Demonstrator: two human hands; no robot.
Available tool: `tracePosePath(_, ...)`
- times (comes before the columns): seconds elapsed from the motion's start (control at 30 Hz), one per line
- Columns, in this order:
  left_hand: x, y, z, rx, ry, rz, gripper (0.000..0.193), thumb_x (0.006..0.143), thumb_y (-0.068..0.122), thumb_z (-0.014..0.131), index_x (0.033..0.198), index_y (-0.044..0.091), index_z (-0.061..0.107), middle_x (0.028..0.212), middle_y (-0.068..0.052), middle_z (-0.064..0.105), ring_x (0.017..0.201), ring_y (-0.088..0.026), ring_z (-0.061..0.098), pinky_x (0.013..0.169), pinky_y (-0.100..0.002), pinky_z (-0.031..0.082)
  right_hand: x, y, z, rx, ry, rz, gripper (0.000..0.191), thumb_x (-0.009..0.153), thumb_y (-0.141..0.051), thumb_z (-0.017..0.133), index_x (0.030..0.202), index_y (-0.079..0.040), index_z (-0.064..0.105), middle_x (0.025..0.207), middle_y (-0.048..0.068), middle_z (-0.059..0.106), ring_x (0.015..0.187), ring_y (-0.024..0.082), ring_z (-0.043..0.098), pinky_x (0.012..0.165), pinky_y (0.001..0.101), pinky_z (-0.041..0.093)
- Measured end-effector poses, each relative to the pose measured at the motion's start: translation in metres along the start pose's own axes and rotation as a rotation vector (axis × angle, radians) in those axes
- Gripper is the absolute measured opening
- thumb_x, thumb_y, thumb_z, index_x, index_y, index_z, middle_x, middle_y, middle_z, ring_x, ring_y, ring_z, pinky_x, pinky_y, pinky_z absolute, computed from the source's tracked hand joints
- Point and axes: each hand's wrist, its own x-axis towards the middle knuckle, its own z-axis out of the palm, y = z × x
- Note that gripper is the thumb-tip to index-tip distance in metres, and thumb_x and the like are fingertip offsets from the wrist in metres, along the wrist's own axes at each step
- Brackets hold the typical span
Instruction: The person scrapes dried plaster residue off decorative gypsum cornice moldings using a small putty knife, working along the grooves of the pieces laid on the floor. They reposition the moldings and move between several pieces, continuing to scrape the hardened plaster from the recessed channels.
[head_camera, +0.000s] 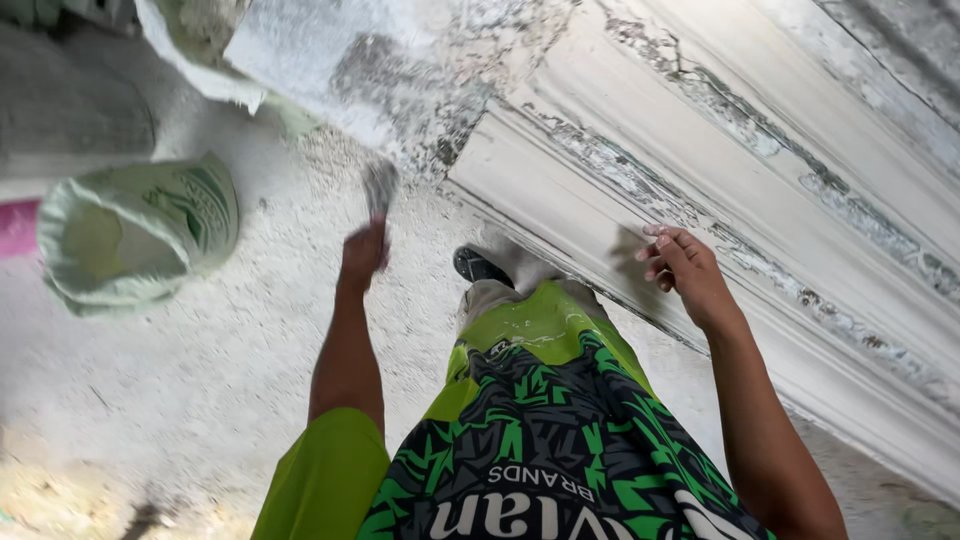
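The person looks down along their own body, a green and black patterned shirt (560, 440) filling the lower middle of the view, with a dust-covered shoe (478, 266) showing just past its hem.

The left hand (362, 255) is raised over the floor (200, 380), its fingers (372, 248) curled shut around the handle of a brush (380, 190). The brush is blurred, so its exact kind is hard to tell; it may be a flat paintbrush or a scraper. Its long axis runs straight up and away from the fist, with the working end pointing toward the patchy, flaking wall (420, 90) ahead.

The right hand (680, 268) rests against the white moulding (760, 200), a long ribbed strip with peeling paint that runs diagonally from the upper middle down to the lower right. Its fingers (655, 250) are bent and held close together, the tips touching the moulding's edge; they hold nothing.

So the moulding lies to the right of the brush, its near end just beside the brush tip, and the right hand is already on it while the left hand with the brush stands apart from it, nearer the wall.

On the floor to the left sits an open pale green sack (135, 235), well apart from both hands. The floor itself is coated in white dust.
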Motion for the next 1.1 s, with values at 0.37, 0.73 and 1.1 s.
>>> tracePosePath(0.37, -0.152, -0.038, 0.068, 0.044, 0.479, -0.52, 0.042, 0.104, 0.041, 0.052, 0.11, 0.0, 0.058, 0.081, -0.017, 0.065, 0.06, -0.028, 0.063, 0.054, -0.041, 0.052, -0.041, 0.1, 0.032, -0.143, 0.012, 0.076, 0.036, 0.108, -0.029, 0.063, 0.099, 0.005, 0.071, 0.087, 0.011, 0.073, 0.066, 0.013, 0.057, 0.062, 0.0308, 0.051)
tracePosePath(0.73, -0.115, 0.115, 0.047, 0.515, -0.302, 0.523, 0.042, 0.103, 0.024, 0.057, 0.143, 0.011, 0.057, 0.093, -0.015, 0.068, 0.074, -0.03, 0.067, 0.069, -0.04, 0.054, -0.112, 0.224, 0.048, -0.256, 0.178, 0.175, 0.046, 0.105, -0.041, 0.063, 0.132, -0.003, 0.067, 0.131, 0.02, 0.069, 0.12, 0.032, 0.065, 0.098, 0.0423, 0.054)
tracePosePath(1.1, -0.007, 0.172, 0.099, 0.728, -0.856, 0.891, 0.035, 0.1, 0.02, 0.055, 0.133, 0.016, 0.065, 0.105, -0.015, 0.07, 0.089, -0.035, 0.068, 0.075, -0.049, 0.056, -0.12, 0.201, 0.024, 0.447, 0.867, 0.157, 0.106, 0.098, -0.031, 0.068, 0.164, -0.02, -0.015, 0.169, 0.021, 0.024, 0.141, 0.034, 0.048, 0.093, 0.0462, 0.057)
